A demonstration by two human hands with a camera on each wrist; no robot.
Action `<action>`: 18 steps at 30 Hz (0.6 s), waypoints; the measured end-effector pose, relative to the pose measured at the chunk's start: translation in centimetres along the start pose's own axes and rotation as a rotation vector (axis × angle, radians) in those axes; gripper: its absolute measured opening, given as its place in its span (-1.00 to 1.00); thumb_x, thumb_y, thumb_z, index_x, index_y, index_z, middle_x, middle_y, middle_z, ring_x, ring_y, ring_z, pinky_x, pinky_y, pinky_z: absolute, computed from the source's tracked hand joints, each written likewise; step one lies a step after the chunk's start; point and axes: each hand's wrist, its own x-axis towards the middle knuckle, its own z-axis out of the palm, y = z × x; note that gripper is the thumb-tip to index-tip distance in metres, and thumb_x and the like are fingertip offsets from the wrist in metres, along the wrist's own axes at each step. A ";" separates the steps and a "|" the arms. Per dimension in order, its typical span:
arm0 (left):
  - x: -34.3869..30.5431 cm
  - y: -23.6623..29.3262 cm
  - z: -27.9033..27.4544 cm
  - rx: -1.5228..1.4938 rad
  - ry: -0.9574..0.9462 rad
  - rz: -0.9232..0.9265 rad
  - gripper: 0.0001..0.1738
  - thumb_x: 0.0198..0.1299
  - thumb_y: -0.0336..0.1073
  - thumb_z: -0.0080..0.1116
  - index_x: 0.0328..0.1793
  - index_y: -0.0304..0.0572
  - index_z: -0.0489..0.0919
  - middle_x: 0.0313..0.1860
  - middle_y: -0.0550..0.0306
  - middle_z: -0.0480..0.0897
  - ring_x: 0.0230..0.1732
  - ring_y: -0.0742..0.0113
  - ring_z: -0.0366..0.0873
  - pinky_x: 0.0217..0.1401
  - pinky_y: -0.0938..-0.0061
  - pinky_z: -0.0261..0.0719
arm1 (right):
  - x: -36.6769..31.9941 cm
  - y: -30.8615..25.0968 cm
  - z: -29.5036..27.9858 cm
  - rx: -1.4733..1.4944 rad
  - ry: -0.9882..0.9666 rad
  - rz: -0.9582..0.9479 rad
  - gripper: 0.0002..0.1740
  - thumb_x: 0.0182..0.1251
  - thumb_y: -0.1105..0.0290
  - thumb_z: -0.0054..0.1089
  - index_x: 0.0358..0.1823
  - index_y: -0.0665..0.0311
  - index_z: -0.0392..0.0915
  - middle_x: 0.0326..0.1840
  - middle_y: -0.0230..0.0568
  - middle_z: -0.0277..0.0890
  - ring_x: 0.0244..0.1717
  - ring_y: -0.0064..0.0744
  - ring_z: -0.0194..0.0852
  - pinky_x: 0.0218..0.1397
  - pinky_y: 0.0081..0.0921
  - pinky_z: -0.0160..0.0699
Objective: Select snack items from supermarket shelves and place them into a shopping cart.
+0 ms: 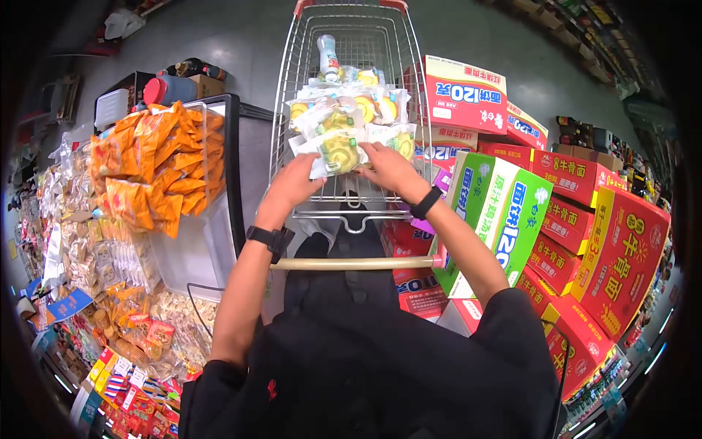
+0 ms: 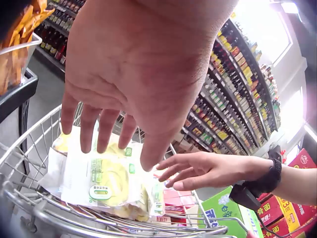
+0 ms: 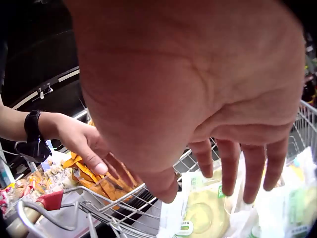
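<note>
Two spread, empty hands, left hand [image 1: 294, 184], right hand [image 1: 389, 167], perhaps on cake packet [image 1: 338, 150] in cart [image 1: 281, 110].

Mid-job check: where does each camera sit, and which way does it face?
Head: on the head, looking down into the cart; both forearms, left hand and right hand over the packets.
Left wrist: under that wrist, looking along the palm to packets and bottle shelves.
Right wrist: under that wrist, looking along the palm to packets and orange bags.
Shared: each wrist view shows the other hand.
</note>
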 end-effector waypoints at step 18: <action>-19.4 -3.6 10.3 0.186 0.148 0.443 -0.37 0.18 0.02 0.23 0.27 -0.20 0.43 0.07 -0.08 0.56 0.11 -0.08 0.50 0.17 0.10 0.42 | -20.8 -19.0 6.4 -0.564 0.292 -0.079 -0.70 0.29 0.07 0.08 -0.40 0.09 0.64 -0.38 -0.25 0.58 -0.25 -0.15 0.58 -0.23 -0.14 0.52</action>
